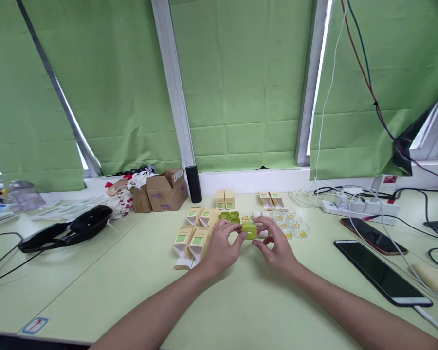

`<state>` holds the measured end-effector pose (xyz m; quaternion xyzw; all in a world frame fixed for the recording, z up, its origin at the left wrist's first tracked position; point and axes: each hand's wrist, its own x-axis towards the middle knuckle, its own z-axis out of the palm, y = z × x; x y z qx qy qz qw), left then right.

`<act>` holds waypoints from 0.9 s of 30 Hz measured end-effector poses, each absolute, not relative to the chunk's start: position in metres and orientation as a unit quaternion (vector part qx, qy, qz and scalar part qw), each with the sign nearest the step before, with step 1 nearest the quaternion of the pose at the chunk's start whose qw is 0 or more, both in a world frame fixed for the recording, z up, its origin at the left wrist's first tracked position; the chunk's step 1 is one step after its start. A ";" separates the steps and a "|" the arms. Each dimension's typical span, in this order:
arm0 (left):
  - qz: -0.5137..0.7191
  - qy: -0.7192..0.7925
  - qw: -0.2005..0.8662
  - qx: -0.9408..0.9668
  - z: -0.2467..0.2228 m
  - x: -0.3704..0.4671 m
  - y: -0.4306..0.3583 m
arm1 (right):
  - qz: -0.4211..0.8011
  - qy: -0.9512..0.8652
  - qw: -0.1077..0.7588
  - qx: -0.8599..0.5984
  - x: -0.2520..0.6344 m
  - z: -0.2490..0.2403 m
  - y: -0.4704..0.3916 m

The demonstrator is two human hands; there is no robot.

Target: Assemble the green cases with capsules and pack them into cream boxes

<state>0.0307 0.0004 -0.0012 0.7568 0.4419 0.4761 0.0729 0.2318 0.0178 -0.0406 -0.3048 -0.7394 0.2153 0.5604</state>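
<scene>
A small glossy green case (249, 231) with rounded corners is held up just above the table, between both hands. My left hand (223, 247) pinches its left side with thumb and fingers. The fingertips of my right hand (278, 247) are closed around its right side. Just behind lie several green open cases (229, 215) and some small yellow pieces (246, 219). To the left of my left hand, opened cardboard boxes (182, 243) with green labels lie on the table. Clear plastic pieces with yellow centres (291, 224) are beyond my right hand, beside white pieces partly hidden by it.
Closed small boxes (225, 199) stand at the back near a black cylinder (193, 184) and a brown carton (167, 190). A black strapped pouch (73, 228) lies left. Two phones (381, 272), a power strip (361, 210) and loose cables occupy the right side.
</scene>
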 end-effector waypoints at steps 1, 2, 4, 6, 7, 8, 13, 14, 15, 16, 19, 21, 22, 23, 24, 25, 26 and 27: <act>0.474 0.444 0.075 0.756 -0.001 0.031 0.000 | 0.216 -0.740 0.560 -0.303 0.232 -0.041 0.018; 0.472 0.447 0.075 0.756 -0.002 0.031 0.001 | 0.219 -0.740 0.560 -0.303 0.231 -0.041 0.018; 0.466 0.451 0.075 0.758 -0.003 0.031 0.001 | 0.224 -0.739 0.558 -0.303 0.231 -0.040 0.017; 0.456 0.455 0.069 0.762 -0.004 0.031 0.002 | 0.232 -0.737 0.557 -0.304 0.231 -0.039 0.017; 0.450 0.457 0.065 0.765 -0.004 0.030 0.002 | 0.237 -0.736 0.557 -0.305 0.231 -0.039 0.017; 0.444 0.457 0.061 0.769 -0.004 0.030 0.002 | 0.242 -0.733 0.557 -0.306 0.231 -0.039 0.017; 0.420 0.451 0.055 0.786 -0.001 0.027 0.000 | 0.294 -0.705 0.562 -0.319 0.231 -0.043 0.022; 0.419 0.451 0.052 0.786 -0.001 0.027 0.000 | 0.309 -0.697 0.561 -0.322 0.232 -0.044 0.024; 0.421 0.451 0.047 0.786 -0.001 0.026 0.000 | 0.324 -0.691 0.558 -0.324 0.232 -0.045 0.025; 0.423 0.449 0.042 0.786 -0.001 0.026 0.000 | 0.338 -0.687 0.556 -0.326 0.232 -0.046 0.026; 0.433 0.435 0.033 0.789 -0.003 0.025 0.002 | 0.362 -0.679 0.552 -0.322 0.233 -0.048 0.028; 0.441 0.423 0.029 0.791 -0.005 0.024 0.003 | 0.369 -0.678 0.552 -0.317 0.234 -0.048 0.028; 0.443 0.417 0.025 0.794 -0.005 0.024 0.003 | 0.371 -0.678 0.551 -0.315 0.234 -0.048 0.027; 0.443 0.411 0.021 0.796 -0.006 0.023 0.003 | 0.373 -0.678 0.551 -0.313 0.234 -0.048 0.027; 0.443 0.406 0.016 0.799 -0.006 0.022 0.003 | 0.376 -0.677 0.551 -0.311 0.234 -0.047 0.027; 0.443 0.400 0.010 0.803 -0.006 0.022 0.003 | 0.378 -0.676 0.552 -0.309 0.234 -0.047 0.026; 0.442 0.394 0.003 0.806 -0.006 0.022 0.003 | 0.380 -0.675 0.552 -0.308 0.234 -0.046 0.026; 0.441 0.387 -0.003 0.809 -0.006 0.022 0.003 | 0.382 -0.675 0.551 -0.306 0.234 -0.045 0.026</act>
